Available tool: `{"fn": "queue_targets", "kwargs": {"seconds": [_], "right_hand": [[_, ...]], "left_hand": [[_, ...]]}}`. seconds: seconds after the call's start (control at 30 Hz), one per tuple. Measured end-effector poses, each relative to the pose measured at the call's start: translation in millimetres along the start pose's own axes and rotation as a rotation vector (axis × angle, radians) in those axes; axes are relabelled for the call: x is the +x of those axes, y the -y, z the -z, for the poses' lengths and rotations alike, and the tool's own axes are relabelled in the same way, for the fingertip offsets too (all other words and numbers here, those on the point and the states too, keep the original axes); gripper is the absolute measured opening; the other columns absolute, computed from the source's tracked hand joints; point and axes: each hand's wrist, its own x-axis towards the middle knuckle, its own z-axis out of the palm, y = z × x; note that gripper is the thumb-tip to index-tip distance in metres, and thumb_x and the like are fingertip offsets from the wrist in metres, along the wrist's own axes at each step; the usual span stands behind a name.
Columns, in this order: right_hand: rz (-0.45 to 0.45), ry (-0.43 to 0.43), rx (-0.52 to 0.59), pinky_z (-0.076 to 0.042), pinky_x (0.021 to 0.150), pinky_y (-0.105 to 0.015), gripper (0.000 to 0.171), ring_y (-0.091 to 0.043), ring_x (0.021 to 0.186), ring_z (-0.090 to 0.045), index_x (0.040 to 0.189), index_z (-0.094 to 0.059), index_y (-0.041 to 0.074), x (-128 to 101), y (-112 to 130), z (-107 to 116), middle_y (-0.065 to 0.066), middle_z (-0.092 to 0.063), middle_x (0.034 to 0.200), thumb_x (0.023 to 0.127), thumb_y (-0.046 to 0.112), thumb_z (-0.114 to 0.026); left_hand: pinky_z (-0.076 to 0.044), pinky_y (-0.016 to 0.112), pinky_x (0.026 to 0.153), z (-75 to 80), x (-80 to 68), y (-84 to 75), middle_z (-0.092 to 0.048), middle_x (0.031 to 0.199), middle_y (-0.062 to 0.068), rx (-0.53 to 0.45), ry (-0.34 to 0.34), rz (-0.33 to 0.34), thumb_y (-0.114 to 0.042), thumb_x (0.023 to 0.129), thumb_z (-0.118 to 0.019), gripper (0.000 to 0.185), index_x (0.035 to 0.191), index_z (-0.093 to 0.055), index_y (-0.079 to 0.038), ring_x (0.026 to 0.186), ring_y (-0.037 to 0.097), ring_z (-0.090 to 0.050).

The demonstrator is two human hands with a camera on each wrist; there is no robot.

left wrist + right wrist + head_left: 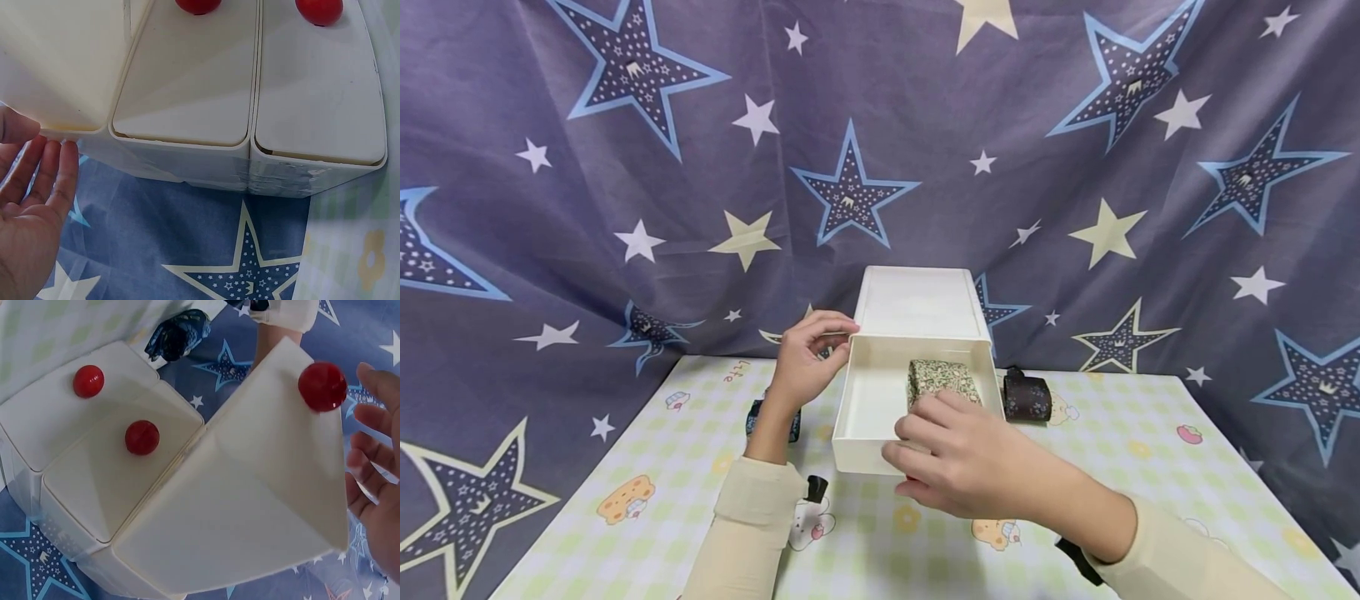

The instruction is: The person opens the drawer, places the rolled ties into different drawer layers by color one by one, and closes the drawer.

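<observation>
Nearest, the person's right hand [958,458] is hovering at the front of the pulled-out drawer [865,456], its fingers bending loosely, with nothing visibly gripped; whether they are touching the front wall cannot be told. The drawer's red knob [322,386] is sitting just beside them. Here a careless nudge could be sending the drawer back into the casing [921,300], or a hard tug could be tipping it off its support, since so much is projecting unsupported. The drawer is pointing front-first at the person, its long axis running straight back into the casing. Inside, on the right, the patterned cloth roll [942,377] is lying partly behind the hand; its long axis seems to be running crosswise, though its near edge is hiding. A low-passing hand could be snagging and uncoiling it. Farther back, the left hand [808,358] is resting thumb and fingertips at the casing's front left corner, not closing around anything; a sudden inward slide could be pinching those fingertips at the seam. To the right, a dark roll [1028,397] is lying on the bench [685,433], and a starry curtain [910,83] is hanging behind.
</observation>
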Motion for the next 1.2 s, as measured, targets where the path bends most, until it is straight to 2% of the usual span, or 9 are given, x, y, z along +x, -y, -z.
{"fn": "queue_targets", "kwargs": {"seconds": [0.13,0.23,0.4,0.57,0.7,0.93,1.2], "right_hand": [[0.042,0.001,-0.035,-0.050,0.077,-0.031,0.030,-0.021,0.089,-0.055,0.109,-0.067,0.014,-1.4,5.7,-1.9,0.002,-0.060,0.099,0.092,0.039,-0.070],[0.068,-0.012,-0.052,-0.050,0.076,-0.031,0.026,-0.021,0.086,-0.054,0.107,-0.067,0.014,-2.2,9.0,-4.3,0.001,-0.059,0.097,0.094,0.036,-0.068],[0.111,-0.008,-0.084,-0.049,0.075,-0.029,0.015,-0.019,0.083,-0.051,0.103,-0.068,0.015,-4.0,12.9,-8.5,0.002,-0.058,0.095,0.099,0.028,-0.061],[0.146,0.042,-0.148,-0.047,0.075,-0.027,0.017,-0.017,0.085,-0.051,0.105,-0.068,0.016,-8.4,15.0,-10.6,0.003,-0.058,0.097,0.104,0.020,-0.051],[0.159,0.050,-0.173,-0.047,0.074,-0.026,0.019,-0.017,0.086,-0.051,0.104,-0.068,0.016,-10.8,16.3,-12.3,0.003,-0.057,0.096,0.104,0.016,-0.049],[0.174,0.065,-0.207,-0.047,0.075,-0.026,0.022,-0.017,0.086,-0.051,0.098,-0.065,0.015,-14.7,18.0,-13.7,0.002,-0.056,0.095,0.106,0.011,-0.046],[0.179,0.059,-0.228,-0.048,0.074,-0.025,0.023,-0.018,0.085,-0.051,0.096,-0.065,0.014,-17.5,21.2,-17.9,0.000,-0.057,0.097,0.105,0.008,-0.044]], "left_hand": [[-0.061,0.045,0.091,-0.6,0.4,-3.0,-0.064,0.114,0.025,0.012,-0.001,0.000,0.023,0.086,-0.063,0.023,0.104,-0.072,0.012,0.104,0.031,-0.064],[-0.061,0.049,0.090,-1.5,1.2,-14.4,-0.064,0.113,0.027,0.012,0.000,0.001,0.024,0.086,-0.062,0.022,0.103,-0.071,0.015,0.103,0.032,-0.064],[-0.062,0.043,0.090,-2.7,2.3,-34.0,-0.063,0.110,0.028,0.016,-0.002,-0.006,0.023,0.085,-0.061,0.019,0.102,-0.069,0.017,0.102,0.031,-0.065],[-0.062,0.044,0.090,-2.1,1.2,-16.4,-0.064,0.112,0.027,0.024,-0.009,-0.005,0.024,0.085,-0.062,0.021,0.102,-0.071,0.015,0.103,0.033,-0.065],[-0.061,0.046,0.090,-1.0,0.2,-4.4,-0.065,0.113,0.025,0.022,-0.010,-0.006,0.023,0.085,-0.063,0.023,0.104,-0.072,0.012,0.104,0.032,-0.065],[-0.061,0.036,0.092,-0.1,0.2,-0.7,-0.066,0.114,0.017,-0.006,-0.004,-0.010,0.017,0.088,-0.066,0.022,0.105,-0.074,0.005,0.106,0.027,-0.065],[-0.061,0.035,0.092,0.1,0.3,-0.2,-0.066,0.114,0.015,0.002,-0.001,-0.015,0.015,0.088,-0.066,0.021,0.105,-0.075,0.004,0.106,0.027,-0.066]]}}
